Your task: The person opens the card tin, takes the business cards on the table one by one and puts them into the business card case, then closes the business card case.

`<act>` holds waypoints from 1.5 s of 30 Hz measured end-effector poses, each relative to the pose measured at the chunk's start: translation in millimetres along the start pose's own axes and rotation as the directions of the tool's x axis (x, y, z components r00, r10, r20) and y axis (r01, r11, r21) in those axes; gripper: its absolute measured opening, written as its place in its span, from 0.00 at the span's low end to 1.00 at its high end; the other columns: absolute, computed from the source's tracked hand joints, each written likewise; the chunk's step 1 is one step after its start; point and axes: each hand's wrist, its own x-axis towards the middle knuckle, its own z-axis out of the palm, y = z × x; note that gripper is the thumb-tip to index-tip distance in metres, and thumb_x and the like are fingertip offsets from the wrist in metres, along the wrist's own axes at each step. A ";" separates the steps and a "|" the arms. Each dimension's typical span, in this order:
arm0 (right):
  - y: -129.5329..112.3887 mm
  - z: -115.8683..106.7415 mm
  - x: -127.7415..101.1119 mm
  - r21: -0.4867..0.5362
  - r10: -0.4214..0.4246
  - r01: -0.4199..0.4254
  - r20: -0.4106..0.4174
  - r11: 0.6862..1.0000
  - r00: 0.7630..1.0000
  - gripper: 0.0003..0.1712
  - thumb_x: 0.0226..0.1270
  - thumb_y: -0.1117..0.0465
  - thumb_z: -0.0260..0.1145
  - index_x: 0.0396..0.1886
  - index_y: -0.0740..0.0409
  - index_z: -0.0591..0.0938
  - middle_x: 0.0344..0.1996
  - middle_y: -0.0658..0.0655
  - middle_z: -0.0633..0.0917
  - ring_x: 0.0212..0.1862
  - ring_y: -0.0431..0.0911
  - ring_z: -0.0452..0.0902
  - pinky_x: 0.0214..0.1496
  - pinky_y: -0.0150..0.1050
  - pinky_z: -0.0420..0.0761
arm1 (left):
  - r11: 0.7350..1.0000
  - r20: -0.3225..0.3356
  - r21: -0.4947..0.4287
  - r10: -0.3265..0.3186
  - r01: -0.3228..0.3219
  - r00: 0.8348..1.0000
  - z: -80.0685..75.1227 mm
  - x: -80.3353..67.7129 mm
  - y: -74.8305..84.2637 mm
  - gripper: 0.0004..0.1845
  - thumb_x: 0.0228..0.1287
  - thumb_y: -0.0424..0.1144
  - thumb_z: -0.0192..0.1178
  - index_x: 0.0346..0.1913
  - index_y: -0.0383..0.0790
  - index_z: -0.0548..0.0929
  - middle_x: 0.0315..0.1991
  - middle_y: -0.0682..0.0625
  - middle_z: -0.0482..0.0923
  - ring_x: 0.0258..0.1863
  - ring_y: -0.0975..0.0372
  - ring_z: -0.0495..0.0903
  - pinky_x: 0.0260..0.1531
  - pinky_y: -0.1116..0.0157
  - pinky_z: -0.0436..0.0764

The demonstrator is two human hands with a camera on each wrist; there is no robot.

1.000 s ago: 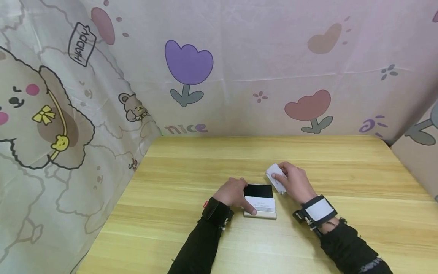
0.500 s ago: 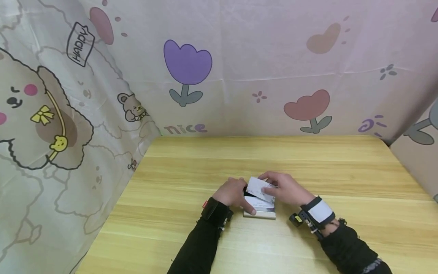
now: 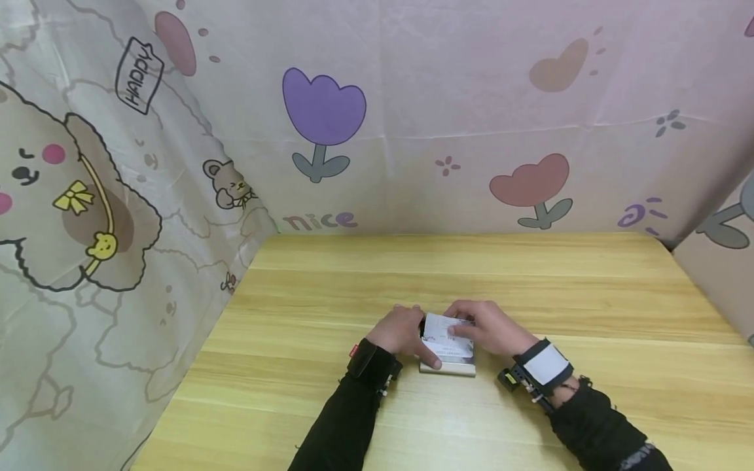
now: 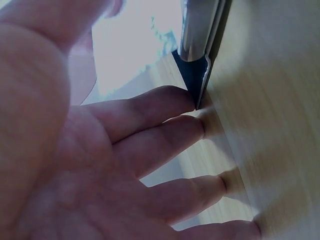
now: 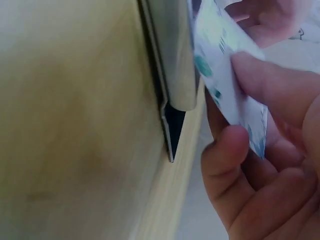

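A flat metal business card case [image 3: 456, 370] lies on the wooden table, its dark inside just showing behind the white cards. My left hand [image 3: 396, 332] holds it at its left side, thumb over the front part and index finger at the back corner; the left wrist view shows the other fingertips on the table. My right hand [image 3: 493, 327] pinches white printed cards [image 3: 437, 325] between thumb and fingers over the back half of the case. In the right wrist view the cards [image 5: 220, 55] stand tilted beside the silver case [image 5: 176, 65], green marks on their face.
The light wooden table [image 3: 330, 275] reaches back to a cloth backdrop [image 3: 412, 78] printed with flowers and cartoon animals. More printed cloth [image 3: 194, 275] hangs along the left side.
My right hand has brought the cards leftward from beside the case to above it, then lowered and straightened them towards its front. My left hand has stayed at the case.
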 end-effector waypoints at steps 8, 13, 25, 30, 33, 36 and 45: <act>-1.8 1.5 0.6 0.011 0.018 -0.019 0.068 1.000 0.998 0.06 0.69 0.61 0.73 0.43 0.51 0.86 0.35 0.43 0.86 0.37 0.39 0.79 0.40 0.36 0.79 | 1.000 -0.001 -0.015 -0.004 0.004 1.000 -1.0 -2.0 0.3 0.45 0.38 0.53 0.88 0.60 0.36 0.81 0.37 0.52 0.78 0.35 0.60 0.75 0.31 0.66 0.76; -2.7 3.2 1.4 -0.021 0.054 -0.052 0.085 0.998 0.995 0.06 0.68 0.60 0.74 0.42 0.52 0.87 0.35 0.43 0.85 0.36 0.39 0.77 0.39 0.36 0.78 | 1.000 -0.004 -0.026 -0.002 0.002 1.000 -0.9 -2.9 0.5 0.44 0.38 0.53 0.88 0.59 0.36 0.81 0.38 0.52 0.78 0.35 0.60 0.75 0.31 0.65 0.76; -2.4 5.7 1.6 -0.059 0.046 -0.039 0.118 0.997 0.992 0.15 0.63 0.55 0.78 0.45 0.56 0.87 0.35 0.45 0.85 0.39 0.40 0.78 0.42 0.39 0.80 | 1.000 -0.010 0.017 -0.019 0.019 1.000 0.8 -2.0 1.9 0.48 0.37 0.56 0.87 0.63 0.37 0.81 0.54 0.44 0.82 0.51 0.55 0.79 0.43 0.60 0.82; -5.3 2.6 -0.9 -0.063 0.033 -0.023 0.159 0.998 0.987 0.18 0.61 0.50 0.80 0.45 0.54 0.87 0.36 0.44 0.85 0.39 0.41 0.77 0.42 0.38 0.79 | 0.999 -0.020 0.034 -0.013 0.014 1.000 1.7 -0.8 1.4 0.47 0.37 0.56 0.87 0.61 0.37 0.82 0.51 0.45 0.83 0.50 0.56 0.78 0.42 0.61 0.81; -8.4 1.8 -2.7 -0.066 0.061 -0.049 0.191 0.997 0.980 0.31 0.50 0.45 0.84 0.49 0.56 0.86 0.40 0.47 0.84 0.41 0.43 0.77 0.43 0.38 0.79 | 0.998 -0.028 0.063 -0.005 0.007 1.000 1.6 -0.3 1.1 0.48 0.37 0.57 0.87 0.62 0.38 0.82 0.52 0.46 0.83 0.53 0.55 0.78 0.44 0.61 0.81; -11.9 3.6 -4.0 -0.086 0.101 -0.084 0.210 0.993 0.972 0.42 0.37 0.43 0.88 0.52 0.57 0.83 0.43 0.49 0.82 0.42 0.45 0.75 0.43 0.39 0.77 | 0.997 -0.031 0.073 0.000 0.002 1.000 1.1 -0.4 1.1 0.48 0.37 0.57 0.87 0.62 0.38 0.82 0.52 0.46 0.83 0.53 0.55 0.77 0.44 0.61 0.81; -17.4 12.2 -4.7 -0.218 0.075 -0.038 0.167 0.975 0.983 0.35 0.36 0.48 0.88 0.45 0.53 0.82 0.39 0.47 0.78 0.39 0.44 0.70 0.36 0.36 0.74 | 0.999 -0.024 0.040 -0.015 0.016 1.000 0.7 -0.2 0.4 0.48 0.36 0.56 0.88 0.62 0.37 0.81 0.51 0.45 0.83 0.50 0.56 0.78 0.41 0.63 0.80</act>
